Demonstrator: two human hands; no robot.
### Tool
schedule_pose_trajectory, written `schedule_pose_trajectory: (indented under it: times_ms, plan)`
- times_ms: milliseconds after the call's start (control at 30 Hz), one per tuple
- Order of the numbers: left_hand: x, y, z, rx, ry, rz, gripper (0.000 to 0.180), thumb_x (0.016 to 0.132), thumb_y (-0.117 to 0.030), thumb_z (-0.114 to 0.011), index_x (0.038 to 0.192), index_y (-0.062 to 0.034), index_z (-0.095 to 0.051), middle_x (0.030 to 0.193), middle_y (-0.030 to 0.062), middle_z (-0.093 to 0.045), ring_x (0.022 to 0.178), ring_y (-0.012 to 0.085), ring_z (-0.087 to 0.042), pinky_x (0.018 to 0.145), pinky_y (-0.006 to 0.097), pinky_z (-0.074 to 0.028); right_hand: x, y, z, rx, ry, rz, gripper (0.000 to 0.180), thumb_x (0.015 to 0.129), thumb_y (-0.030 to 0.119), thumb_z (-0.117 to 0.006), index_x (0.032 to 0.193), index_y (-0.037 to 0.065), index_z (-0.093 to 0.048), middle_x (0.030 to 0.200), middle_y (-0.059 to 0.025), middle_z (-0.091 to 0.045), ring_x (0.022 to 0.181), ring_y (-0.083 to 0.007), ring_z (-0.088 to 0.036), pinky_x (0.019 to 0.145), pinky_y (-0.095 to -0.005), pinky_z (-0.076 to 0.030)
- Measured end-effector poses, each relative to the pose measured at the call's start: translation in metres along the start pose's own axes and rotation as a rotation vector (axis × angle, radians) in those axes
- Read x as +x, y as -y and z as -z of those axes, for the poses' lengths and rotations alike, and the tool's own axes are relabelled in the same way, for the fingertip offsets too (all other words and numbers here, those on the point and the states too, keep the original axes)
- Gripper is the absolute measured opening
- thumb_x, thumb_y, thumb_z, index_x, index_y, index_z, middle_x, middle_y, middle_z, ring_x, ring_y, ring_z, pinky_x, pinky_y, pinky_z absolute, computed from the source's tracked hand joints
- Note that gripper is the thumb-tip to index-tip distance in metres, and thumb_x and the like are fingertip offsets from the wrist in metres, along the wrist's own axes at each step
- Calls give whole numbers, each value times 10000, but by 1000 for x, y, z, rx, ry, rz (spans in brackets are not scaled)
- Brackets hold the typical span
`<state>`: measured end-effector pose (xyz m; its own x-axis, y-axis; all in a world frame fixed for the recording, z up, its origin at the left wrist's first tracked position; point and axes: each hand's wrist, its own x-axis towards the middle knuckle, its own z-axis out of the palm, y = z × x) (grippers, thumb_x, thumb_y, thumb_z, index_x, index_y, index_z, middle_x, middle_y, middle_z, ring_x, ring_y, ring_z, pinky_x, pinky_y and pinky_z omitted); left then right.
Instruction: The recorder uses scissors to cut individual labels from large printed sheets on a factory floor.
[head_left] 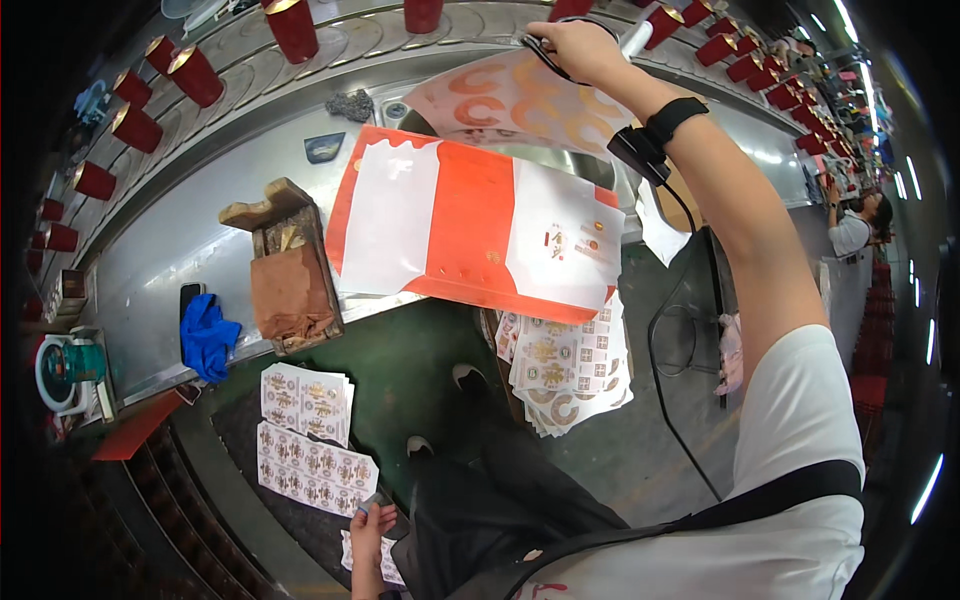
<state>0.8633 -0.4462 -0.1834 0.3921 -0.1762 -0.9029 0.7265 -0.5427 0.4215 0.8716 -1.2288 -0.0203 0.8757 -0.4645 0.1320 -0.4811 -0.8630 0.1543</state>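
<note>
My left hand (373, 522) is low in the head view, fingers closed on a small grey flat piece (369, 502) at the corner of a printed decal sheet (315, 468). That sheet lies on a dark surface and overlaps another gold-printed sheet (308, 405). Stretched far forward, my right hand (585, 52) is closed around a black loop-handled tool (545, 58); its kind is unclear. Below that hand spreads a large sheet with orange curved prints (520, 95). An orange-and-white printed packet (470, 220) lies in front of me, partly covering a metal basin.
Red cups (292, 30) stand along the curved conveyor (340, 40) at the far side. On the metal counter (150, 290) are a wooden stand with brown cloth (290, 290), a blue cloth (208, 335) and a dark blue-grey piece (323, 148). More decal sheets (570, 365) are stacked right of my feet; a black cable hangs beside them.
</note>
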Motion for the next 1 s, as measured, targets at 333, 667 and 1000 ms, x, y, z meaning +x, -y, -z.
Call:
schedule_pose_trajectory:
  times_ms: [333,667,1000]
  plan:
    - [-60,-9,-53,-86,-41,88,289,961,-246,-523,1074,19,-548,974,159,-674,845,205,-666,736,294,-549,53,-2,-87,240,272,31,267,843,213,-549,1084,129,-626,1011,-144,-658,919,-361,-614,781,-435,-495]
    - [-101,6,-41,-115,-201,118,293,959,-238,-523,1080,28,-538,939,158,-672,814,195,-658,711,292,-548,39,20,-116,-49,53,14,209,850,128,-494,1042,120,-577,871,-141,-673,860,-298,-644,707,-413,-497]
    - [-92,45,-1,-111,-166,109,275,966,-208,-499,1107,26,-527,932,160,-670,809,202,-659,696,299,-549,38,15,-140,322,168,-244,310,835,131,-524,1145,128,-506,940,-229,-648,902,-405,-612,773,-493,-463]
